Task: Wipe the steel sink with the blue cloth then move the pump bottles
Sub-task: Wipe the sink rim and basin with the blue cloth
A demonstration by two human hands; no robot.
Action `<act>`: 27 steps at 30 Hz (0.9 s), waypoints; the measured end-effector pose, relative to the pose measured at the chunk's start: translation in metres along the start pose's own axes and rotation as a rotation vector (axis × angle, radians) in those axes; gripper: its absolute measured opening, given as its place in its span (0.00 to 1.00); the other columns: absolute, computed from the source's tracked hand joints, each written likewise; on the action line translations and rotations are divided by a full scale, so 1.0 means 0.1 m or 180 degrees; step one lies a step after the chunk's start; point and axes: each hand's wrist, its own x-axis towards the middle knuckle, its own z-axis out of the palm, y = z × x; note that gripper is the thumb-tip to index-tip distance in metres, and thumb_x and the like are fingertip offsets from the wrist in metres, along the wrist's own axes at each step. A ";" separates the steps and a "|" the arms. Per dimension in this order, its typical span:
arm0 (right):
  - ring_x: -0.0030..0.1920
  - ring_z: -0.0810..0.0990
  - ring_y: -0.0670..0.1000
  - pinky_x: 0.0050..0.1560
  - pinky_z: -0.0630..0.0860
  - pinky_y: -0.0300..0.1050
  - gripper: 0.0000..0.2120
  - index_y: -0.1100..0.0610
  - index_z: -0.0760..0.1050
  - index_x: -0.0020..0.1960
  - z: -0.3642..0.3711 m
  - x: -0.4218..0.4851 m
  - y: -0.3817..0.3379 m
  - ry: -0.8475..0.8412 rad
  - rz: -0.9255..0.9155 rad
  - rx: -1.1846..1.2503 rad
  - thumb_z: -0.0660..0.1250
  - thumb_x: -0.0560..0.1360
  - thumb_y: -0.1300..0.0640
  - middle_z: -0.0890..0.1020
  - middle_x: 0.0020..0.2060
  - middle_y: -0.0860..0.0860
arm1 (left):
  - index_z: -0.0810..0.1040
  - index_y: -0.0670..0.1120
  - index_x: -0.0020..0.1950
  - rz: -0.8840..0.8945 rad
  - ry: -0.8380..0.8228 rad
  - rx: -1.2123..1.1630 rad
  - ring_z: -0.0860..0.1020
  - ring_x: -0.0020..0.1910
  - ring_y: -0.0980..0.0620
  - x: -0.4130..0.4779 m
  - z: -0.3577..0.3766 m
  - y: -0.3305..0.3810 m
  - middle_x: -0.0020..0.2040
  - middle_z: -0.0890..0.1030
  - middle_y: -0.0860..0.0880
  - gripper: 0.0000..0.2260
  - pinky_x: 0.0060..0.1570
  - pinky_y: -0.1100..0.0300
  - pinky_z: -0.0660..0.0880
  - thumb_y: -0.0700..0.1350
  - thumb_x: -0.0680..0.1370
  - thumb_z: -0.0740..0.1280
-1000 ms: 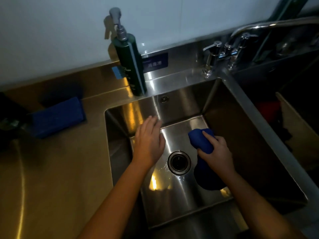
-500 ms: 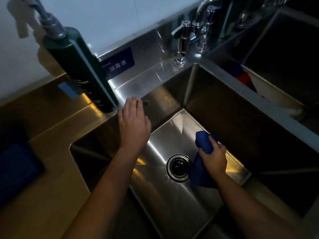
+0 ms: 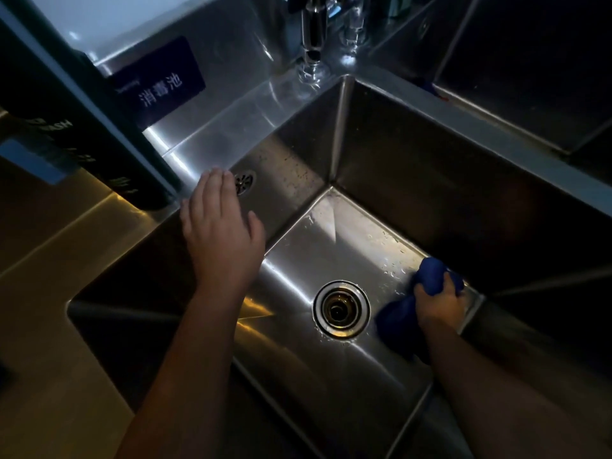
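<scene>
two hands: both reach into the steel sink (image 3: 414, 167) from the near side.
left hand (image 3: 220, 233): fingers straight and together, palm down by the back wall, fingertips at the rim beside the overflow grille (image 3: 244, 182); whether it touches the steel cannot be told.
right hand (image 3: 438, 303): fingers curled round the blue cloth (image 3: 430, 276), gripping it.
blue cloth: bunched, on the sink floor at the right wall, just right of the drain (image 3: 341, 309); water drops lie beside it.
pump bottle (image 3: 82, 127): dark, upright on the tabletop (image 3: 49, 293) at the sink's back left corner, near the left fingertips.
tap (image 3: 313, 38): behind the far corner.
sign (image 3: 159, 84): dark, on the splashback.
</scene>
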 end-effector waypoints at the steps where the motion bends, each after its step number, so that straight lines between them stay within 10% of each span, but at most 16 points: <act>1: 0.65 0.67 0.65 0.69 0.62 0.57 0.28 0.47 0.63 0.68 0.01 0.03 0.04 0.0029 0.0024 -0.0019 0.67 0.70 0.50 0.64 0.67 0.61 | 0.65 0.37 0.69 0.0010 0.0006 -0.0008 0.60 0.69 0.42 0.00 0.00 0.01 0.70 0.66 0.39 0.25 0.65 0.48 0.46 0.43 0.72 0.61; 27: 0.70 0.55 0.67 0.68 0.56 0.59 0.34 0.50 0.52 0.74 0.28 0.21 -0.04 0.0137 -0.0101 -0.0754 0.64 0.74 0.46 0.51 0.73 0.63 | 0.65 0.36 0.69 0.0010 0.0065 0.0091 0.62 0.68 0.40 0.01 0.02 0.02 0.69 0.67 0.37 0.26 0.65 0.43 0.53 0.44 0.72 0.61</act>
